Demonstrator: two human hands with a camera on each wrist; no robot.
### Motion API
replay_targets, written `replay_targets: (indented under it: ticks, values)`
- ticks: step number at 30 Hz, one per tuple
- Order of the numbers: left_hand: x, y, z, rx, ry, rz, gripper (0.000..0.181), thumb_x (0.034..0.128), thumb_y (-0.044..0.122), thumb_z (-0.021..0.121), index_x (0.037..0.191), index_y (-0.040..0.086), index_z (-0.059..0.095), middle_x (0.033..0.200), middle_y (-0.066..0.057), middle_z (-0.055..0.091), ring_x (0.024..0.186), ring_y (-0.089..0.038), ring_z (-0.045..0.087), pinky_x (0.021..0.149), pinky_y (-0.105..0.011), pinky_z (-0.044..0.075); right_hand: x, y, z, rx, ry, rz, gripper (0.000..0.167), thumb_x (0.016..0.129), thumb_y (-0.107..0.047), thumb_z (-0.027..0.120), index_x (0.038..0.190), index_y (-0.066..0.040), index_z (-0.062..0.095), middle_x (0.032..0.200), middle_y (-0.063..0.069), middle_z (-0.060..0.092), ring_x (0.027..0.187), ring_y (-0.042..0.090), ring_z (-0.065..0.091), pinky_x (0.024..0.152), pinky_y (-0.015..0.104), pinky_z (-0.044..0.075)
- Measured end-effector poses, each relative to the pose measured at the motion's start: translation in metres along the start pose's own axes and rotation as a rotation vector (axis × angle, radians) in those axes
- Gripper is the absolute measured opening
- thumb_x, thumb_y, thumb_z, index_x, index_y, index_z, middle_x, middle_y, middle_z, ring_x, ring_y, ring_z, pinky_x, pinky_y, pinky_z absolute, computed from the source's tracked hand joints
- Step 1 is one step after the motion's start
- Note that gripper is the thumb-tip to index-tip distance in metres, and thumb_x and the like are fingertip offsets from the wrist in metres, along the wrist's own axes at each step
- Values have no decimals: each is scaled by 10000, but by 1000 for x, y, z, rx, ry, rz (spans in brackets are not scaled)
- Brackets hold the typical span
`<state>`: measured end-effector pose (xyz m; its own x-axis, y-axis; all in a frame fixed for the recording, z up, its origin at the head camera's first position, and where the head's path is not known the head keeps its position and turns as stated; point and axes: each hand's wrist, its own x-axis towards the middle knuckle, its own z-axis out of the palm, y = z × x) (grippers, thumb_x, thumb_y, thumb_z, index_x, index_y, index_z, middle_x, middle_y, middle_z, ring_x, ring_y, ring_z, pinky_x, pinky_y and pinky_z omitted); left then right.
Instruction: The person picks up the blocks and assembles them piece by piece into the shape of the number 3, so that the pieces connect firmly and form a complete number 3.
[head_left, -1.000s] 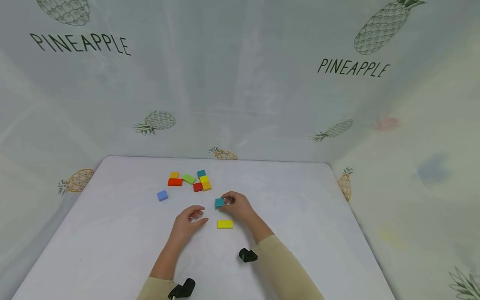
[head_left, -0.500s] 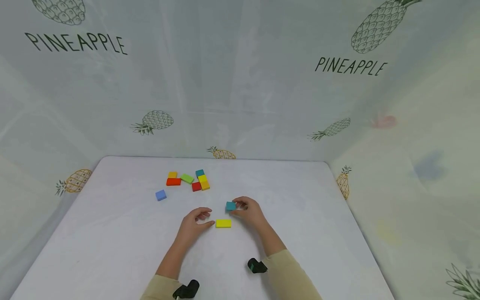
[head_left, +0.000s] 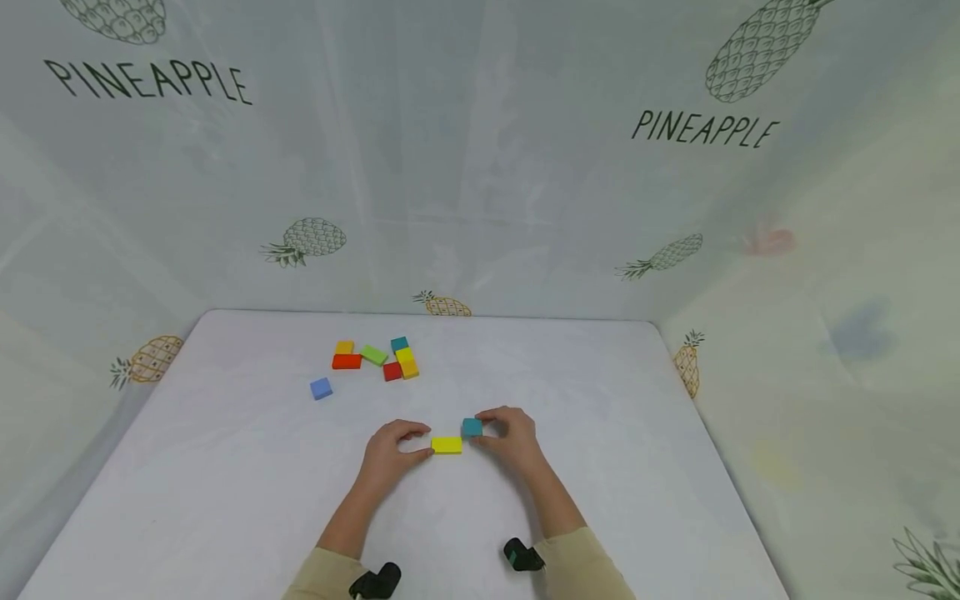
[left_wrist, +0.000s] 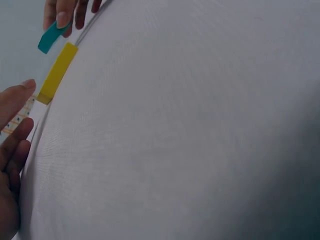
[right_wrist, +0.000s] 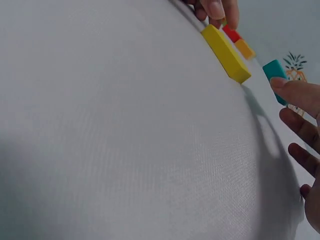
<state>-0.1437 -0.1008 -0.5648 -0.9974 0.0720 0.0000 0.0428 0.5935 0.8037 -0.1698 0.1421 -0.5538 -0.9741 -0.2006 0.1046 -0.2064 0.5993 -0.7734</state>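
A flat yellow block (head_left: pixel 447 446) lies on the white table between the two hands. My right hand (head_left: pixel 516 438) pinches a teal block (head_left: pixel 472 427) between thumb and fingers. In the right wrist view this teal block (right_wrist: pixel 275 75) is held up off the table, just beyond the near end of the yellow block (right_wrist: pixel 226 54). My left hand (head_left: pixel 387 455) is at the yellow block's left end, thumb and fingers apart and holding nothing. A small gap shows between the left thumb (left_wrist: pixel 24 91) and the yellow block (left_wrist: pixel 58 72) in the left wrist view.
Farther back on the table (head_left: pixel 570 375) lies a loose group of blocks: a red-orange one (head_left: pixel 347 362), a green one (head_left: pixel 374 355), a red one (head_left: pixel 392 372), plus yellow, orange and teal ones. A blue block (head_left: pixel 321 388) sits apart at left. A pineapple-print curtain hangs behind.
My right hand has carried the teal block rightward and closer to me, to beside the yellow block's right end. My left hand has moved right, up to the yellow block's left end.
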Motion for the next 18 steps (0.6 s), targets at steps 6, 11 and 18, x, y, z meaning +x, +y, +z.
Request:
replay_targets:
  ticks: [6,11,18]
  values:
    - [0,1,1,32,-2,9,253,797,228,820,1038,219,745,1040,81,659,1066,-210,565,979,-450,429,-7,4,1,-30,-7,-13,307,768,-212,840,1059,-189,743,1045,-58,691,1082,239,539,995,562,260]
    - [-1,2,1,49,1,4,232,797,223,819,1018,223,748,1022,90,656,1045,-197,564,963,-440,439,-13,7,3,-56,-4,-37,315,766,-219,842,1065,-195,744,1046,-72,692,1068,228,548,981,550,267]
    - [-1,5,2,64,9,0,210,792,213,822,991,225,754,989,99,654,1027,-189,566,958,-434,439,-18,9,5,-54,-1,-52,309,759,-215,846,1053,-205,749,1043,-92,679,1075,209,531,992,525,250]
